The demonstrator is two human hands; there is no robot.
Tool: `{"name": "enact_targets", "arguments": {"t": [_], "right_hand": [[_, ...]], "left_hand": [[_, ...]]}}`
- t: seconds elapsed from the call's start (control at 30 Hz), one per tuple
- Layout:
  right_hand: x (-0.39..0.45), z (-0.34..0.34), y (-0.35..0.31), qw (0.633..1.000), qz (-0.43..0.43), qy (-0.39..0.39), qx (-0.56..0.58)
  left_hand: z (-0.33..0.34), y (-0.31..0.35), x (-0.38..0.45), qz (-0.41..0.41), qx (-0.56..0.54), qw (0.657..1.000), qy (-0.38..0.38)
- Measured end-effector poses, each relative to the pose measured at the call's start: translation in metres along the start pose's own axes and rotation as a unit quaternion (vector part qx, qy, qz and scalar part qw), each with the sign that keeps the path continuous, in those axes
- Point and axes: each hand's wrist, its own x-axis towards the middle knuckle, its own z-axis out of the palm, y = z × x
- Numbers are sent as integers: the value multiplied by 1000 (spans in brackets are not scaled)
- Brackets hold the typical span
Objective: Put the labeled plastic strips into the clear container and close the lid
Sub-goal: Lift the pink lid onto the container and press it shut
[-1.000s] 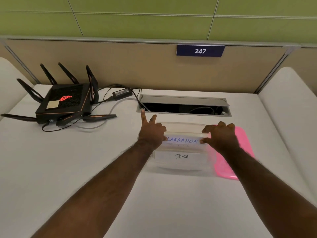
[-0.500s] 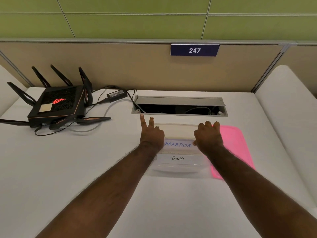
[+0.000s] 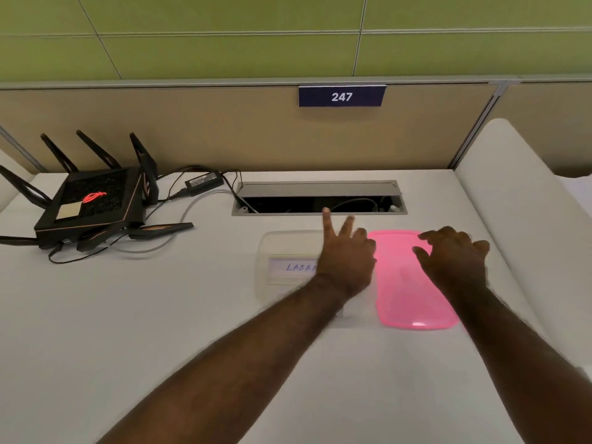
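The clear container sits on the white desk with a white strip inside it, lettered "LABR…". My left hand lies over the container's right half and hides the strip's right end. Its index and middle fingers point forward and the others are curled. The pink lid lies flat just right of the container. My right hand is over the lid's far right part, fingers spread, holding nothing. The "PANDA" strip is hidden under my left forearm.
A black router with antennas stands at the far left, with a power adapter and cables beside it. An open cable hatch lies just beyond the container. A beige partition with a "247" sign closes the back. A white side panel rises on the right.
Both hands have let go of the LABRADOR strip, which now lies in the container. My right hand moved right onto the pink lid. My left hand shifted right across the container.
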Motion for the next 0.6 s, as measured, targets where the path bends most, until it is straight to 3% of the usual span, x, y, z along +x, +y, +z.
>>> {"name": "enact_targets", "arguments": {"t": [0.17, 0.33, 0.6], "right_hand": [[-25, 25, 33, 991, 72, -94, -56], [-48, 48, 46, 970, 172, -173, -1], [-74, 67, 58, 970, 173, -165, 36]], "left_hand": [[11, 67, -10, 108, 29, 991, -74], [32, 101, -25, 142, 49, 980, -129], [54, 113, -36, 131, 88, 969, -188]]}}
